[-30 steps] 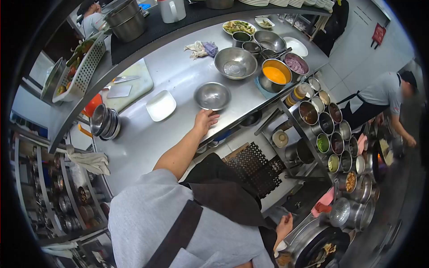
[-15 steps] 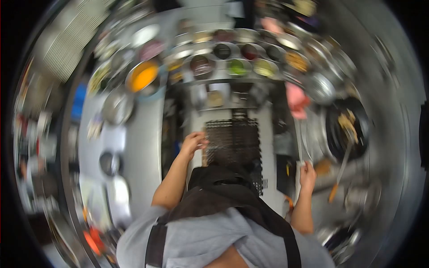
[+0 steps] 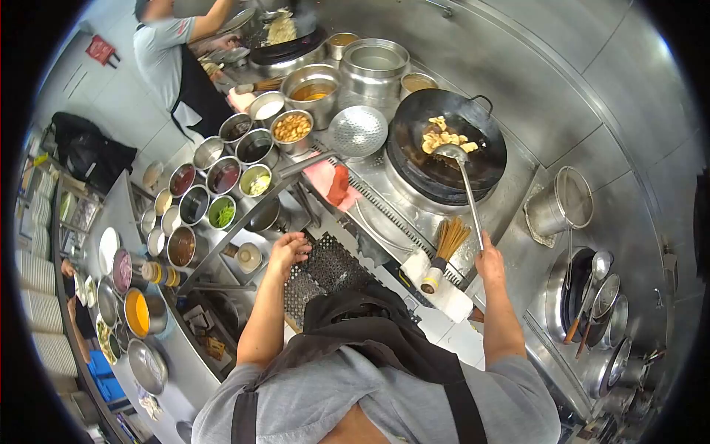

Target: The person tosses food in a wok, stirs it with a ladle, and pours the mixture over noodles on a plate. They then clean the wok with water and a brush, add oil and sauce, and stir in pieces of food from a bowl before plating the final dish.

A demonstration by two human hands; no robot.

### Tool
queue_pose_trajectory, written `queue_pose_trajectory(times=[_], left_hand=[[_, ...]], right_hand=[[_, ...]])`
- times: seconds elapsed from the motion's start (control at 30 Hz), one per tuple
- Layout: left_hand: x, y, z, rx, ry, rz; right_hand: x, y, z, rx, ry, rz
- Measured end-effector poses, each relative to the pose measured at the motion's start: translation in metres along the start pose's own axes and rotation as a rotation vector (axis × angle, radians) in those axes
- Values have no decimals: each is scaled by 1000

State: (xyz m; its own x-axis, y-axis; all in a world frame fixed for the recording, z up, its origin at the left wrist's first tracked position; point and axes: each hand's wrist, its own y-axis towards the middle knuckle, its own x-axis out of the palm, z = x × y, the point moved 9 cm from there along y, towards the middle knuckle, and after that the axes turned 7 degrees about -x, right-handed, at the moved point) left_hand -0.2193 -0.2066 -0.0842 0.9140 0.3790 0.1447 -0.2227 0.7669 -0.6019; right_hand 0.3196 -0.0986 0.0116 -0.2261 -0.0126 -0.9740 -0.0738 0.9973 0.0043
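Note:
My right hand (image 3: 489, 260) is closed round the handle of a long metal ladle (image 3: 470, 194). The ladle's bowl rests inside a black wok (image 3: 488, 140), against pale yellow-brown pieces of food (image 3: 442, 138). The wok sits on a round burner on the steel range. My left hand (image 3: 288, 253) is in the air over the dark floor mat, fingers apart and holding nothing. Right of it, near the range's front edge, a bamboo brush (image 3: 449, 240) stands beside a folded white cloth (image 3: 444, 294).
Sauce and ingredient pots, one with a red sauce (image 3: 182, 180), fill a rack left of the range. A perforated strainer (image 3: 358, 132) lies near the wok. Another person (image 3: 166, 63) works at a second wok. Ladles and strainers (image 3: 606, 292) hang at the right.
The view has turned right towards the range and sharpened. My right hand now holds the ladle, which was lying in the wok before. My left hand stays free.

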Motion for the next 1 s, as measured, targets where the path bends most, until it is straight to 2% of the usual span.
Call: queue_pose_trajectory(times=[0.03, 0.07, 0.17, 0.27, 0.3, 0.37, 0.4, 0.43, 0.5, 0.57, 0.63, 0.67, 0.7, 0.77, 0.83, 0.9, 0.97, 1.0], left_hand=[[11, 13, 10, 11, 15, -28], [20, 24, 18, 6, 22, -37], [44, 65, 43, 29, 105, -40], [50, 128, 57, 132, 498, 59], [58, 147, 59, 129, 500, 44], [72, 171, 83, 333, 991, 281], [75, 197, 76, 369, 1004, 286], [81, 204, 81, 369, 1005, 266], [103, 224, 61, 61, 1040, -26], [113, 229, 61, 34, 1110, -70], [112, 228, 67, 154, 1169, 58], [113, 227, 68, 210, 1154, 77], [113, 226, 59, 193, 1165, 61], [116, 220, 66, 351, 1077, 140], [116, 221, 67, 344, 1079, 122], [111, 232, 61, 206, 892, -24], [108, 221, 75, 176, 777, -45], [109, 220, 67, -14, 352, -198]], right_hand=[[-2, -3, -4, -10, 64, -60], [-12, -11, -1, 66, 98, -74], [-17, -21, 15, 123, 254, -7], [-17, 0, 8, 183, 287, 77], [-18, 9, 4, 211, 324, 139], [-10, 47, -1, 263, 320, 148], [-3, 70, -4, 281, 342, 149], [-4, 89, -11, 296, 362, 153], [-1, 123, -34, 360, 425, 123], [4, 142, -44, 416, 490, 83], [8, 146, -66, 334, 397, -3], [-5, 140, -80, 242, 274, 0], [0, 126, -74, 261, 273, -15], [-17, 101, -80, -45, 165, 96], [-26, 67, -69, 34, 168, 54], [-37, 55, -62, 100, 168, 26], [-39, 40, -46, 294, 229, 10], [-32, 40, -40, 300, 231, 5]])
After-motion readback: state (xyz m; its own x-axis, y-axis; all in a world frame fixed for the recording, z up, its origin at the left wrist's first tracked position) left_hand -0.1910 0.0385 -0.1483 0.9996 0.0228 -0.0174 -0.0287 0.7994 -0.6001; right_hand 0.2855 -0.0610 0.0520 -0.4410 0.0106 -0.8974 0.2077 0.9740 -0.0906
